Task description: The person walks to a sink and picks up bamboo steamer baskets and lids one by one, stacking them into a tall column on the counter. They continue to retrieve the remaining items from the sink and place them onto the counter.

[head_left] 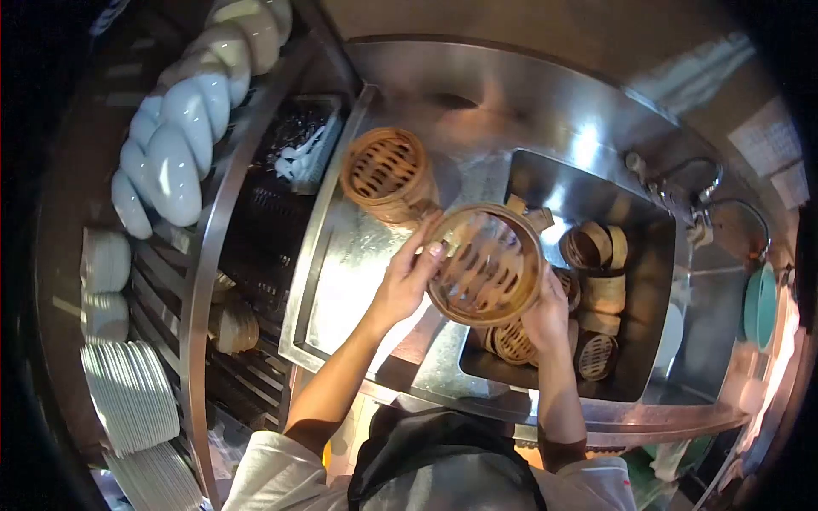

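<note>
Between my two hands is a round bamboo steamer basket (486, 264), its slatted base facing up toward me. My left hand (409, 277) grips its left rim, thumb on top. On the right rim, my right hand (547, 311) is closed around the side, its fingers partly hidden. A stack of bamboo steamers (388, 175) stands on the steel counter just beyond my left hand. Below and right of the held basket, the sink (635, 375) contains several more steamers (603, 294), lying at various angles.
Left of the counter, a slatted rack (200, 315) bears white oval dishes (183, 128) and stacked plates (132, 400). A dark crate (290, 162) holds white spoons (302, 157). Taps (669, 183) rise behind the sink's right side. A green bowl-like item (758, 305) sits at far right.
</note>
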Demonstrator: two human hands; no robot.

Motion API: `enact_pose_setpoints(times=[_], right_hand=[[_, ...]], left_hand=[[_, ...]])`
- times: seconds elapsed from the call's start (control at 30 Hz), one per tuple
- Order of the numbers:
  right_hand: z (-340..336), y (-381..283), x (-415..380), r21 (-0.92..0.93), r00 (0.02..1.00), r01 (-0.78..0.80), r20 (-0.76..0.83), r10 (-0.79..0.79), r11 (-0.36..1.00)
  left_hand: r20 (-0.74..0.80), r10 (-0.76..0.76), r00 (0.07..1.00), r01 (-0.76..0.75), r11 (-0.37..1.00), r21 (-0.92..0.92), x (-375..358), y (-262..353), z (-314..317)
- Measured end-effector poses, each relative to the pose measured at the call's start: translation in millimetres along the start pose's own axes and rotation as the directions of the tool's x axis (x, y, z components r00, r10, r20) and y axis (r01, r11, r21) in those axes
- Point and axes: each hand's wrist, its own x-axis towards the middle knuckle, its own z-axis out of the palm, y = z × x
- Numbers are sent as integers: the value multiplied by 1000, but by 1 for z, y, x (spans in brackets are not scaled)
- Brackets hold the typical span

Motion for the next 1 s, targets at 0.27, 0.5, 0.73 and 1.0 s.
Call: enact_pose_setpoints(times=[0.27, 0.5, 0.73, 1.0], right_hand=[[170, -41, 63, -742, 773, 577, 631, 68, 341], [231, -33, 115, -801, 978, 206, 193, -83, 562], [207, 2, 151, -977, 939, 213, 195, -283, 33], [184, 29, 160, -971, 928, 230, 198, -316, 64]], left_hand=[[431, 121, 894, -261, 922, 284, 74, 81, -149], [-126, -29, 992, 49, 986, 162, 119, 87, -192], [-357, -76, 931, 65, 997, -40, 95, -12, -150], [-462, -164, 872, 205, 978, 40, 103, -58, -144]])
